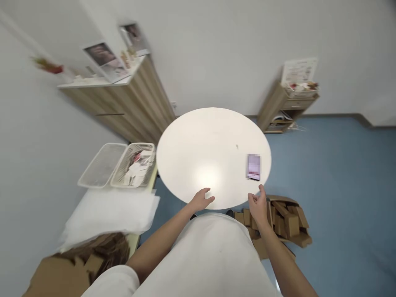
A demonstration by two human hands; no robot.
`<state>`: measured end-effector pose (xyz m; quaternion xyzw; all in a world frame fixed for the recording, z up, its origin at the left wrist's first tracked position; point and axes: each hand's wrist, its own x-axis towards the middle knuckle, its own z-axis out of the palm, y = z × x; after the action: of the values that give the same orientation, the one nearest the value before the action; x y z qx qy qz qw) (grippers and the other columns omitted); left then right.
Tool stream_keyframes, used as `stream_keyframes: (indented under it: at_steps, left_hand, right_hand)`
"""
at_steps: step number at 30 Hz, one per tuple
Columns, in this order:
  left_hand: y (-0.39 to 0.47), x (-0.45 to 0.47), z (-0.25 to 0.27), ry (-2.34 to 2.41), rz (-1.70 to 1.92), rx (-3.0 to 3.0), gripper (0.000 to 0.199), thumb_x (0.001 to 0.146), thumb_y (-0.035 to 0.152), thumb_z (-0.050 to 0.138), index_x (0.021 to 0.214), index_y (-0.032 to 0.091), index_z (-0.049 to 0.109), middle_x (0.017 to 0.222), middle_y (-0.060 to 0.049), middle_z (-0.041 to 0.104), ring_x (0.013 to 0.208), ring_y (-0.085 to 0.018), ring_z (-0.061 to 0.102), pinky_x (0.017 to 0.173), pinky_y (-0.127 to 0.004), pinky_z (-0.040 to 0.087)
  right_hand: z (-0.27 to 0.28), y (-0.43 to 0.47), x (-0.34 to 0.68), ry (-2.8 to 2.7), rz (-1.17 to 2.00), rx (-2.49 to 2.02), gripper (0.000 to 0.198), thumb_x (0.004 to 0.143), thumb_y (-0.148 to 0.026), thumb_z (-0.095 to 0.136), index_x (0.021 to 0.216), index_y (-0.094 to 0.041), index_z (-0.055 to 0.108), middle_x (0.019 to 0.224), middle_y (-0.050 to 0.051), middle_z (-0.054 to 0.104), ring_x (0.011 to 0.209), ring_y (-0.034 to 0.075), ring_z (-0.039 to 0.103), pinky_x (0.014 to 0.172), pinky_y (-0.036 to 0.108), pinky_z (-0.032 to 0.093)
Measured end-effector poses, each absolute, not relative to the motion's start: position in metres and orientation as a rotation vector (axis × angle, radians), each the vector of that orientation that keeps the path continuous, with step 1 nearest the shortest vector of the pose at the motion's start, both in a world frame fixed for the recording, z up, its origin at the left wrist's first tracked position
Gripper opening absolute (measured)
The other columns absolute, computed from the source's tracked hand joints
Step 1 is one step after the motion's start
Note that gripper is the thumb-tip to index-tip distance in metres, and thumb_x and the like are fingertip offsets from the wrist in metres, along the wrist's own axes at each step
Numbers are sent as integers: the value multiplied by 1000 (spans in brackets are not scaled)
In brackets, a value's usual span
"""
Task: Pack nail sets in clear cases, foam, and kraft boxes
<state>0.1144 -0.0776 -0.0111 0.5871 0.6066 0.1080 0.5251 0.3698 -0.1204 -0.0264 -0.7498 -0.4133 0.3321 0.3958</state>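
My left hand (201,200) hovers by the near edge of the round white table (192,144). Its thumb and fingers are apart, with nothing between them. Close to the table's right front edge is my right hand (258,204), one finger stretched out and the others partly bent, holding nothing that I can see. Just beyond it a phone (253,166) lies on the tabletop, its screen lit and blurred out. A tiny dark speck (237,146) shows farther back on the table.
Left of the table stand a white basket of papers (136,167), an empty-looking clear bin (102,165) and white sheets (114,210). Cardboard boxes (287,222) sit on the floor at right. A wooden cabinet (139,99) and a small shelf (272,103) stand along the wall.
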Motion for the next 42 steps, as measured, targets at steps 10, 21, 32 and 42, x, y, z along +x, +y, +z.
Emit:
stream_keyframes:
  at_steps: [10,21,32,42]
  left_hand:
    - [-130,-28,-22,1573,586,1097,57,73,52,52,120,20,46,131,-13,43,118,-27,42,93,-36,37]
    - [-191,-89,-21,1819,1144,691,56,75,43,54,125,24,37,121,-11,50,109,-23,50,89,-38,40]
    - [-210,-150,23,1547,1653,342,60,80,55,41,129,24,31,130,-13,41,116,-24,45,95,-41,33]
    - [-153,-197,30,1593,1448,374,62,77,61,40,126,22,39,132,-14,41,119,-26,41,95,-40,32]
  right_hand:
    - [-5,-106,207,-1490,1143,-1683,66,77,-43,46,135,-23,22,132,13,39,74,15,56,76,35,46]
    - [-2,-84,122,-1998,1483,-1472,48,77,-41,48,121,-24,43,109,8,56,76,16,56,74,38,47]
    - [17,-50,-1,-1536,1894,-1197,50,72,-46,56,117,-27,45,122,7,50,96,20,59,83,36,45]
    - [21,-20,-60,-1520,1943,-1237,50,68,-43,62,113,-26,50,121,7,51,96,21,58,86,38,44]
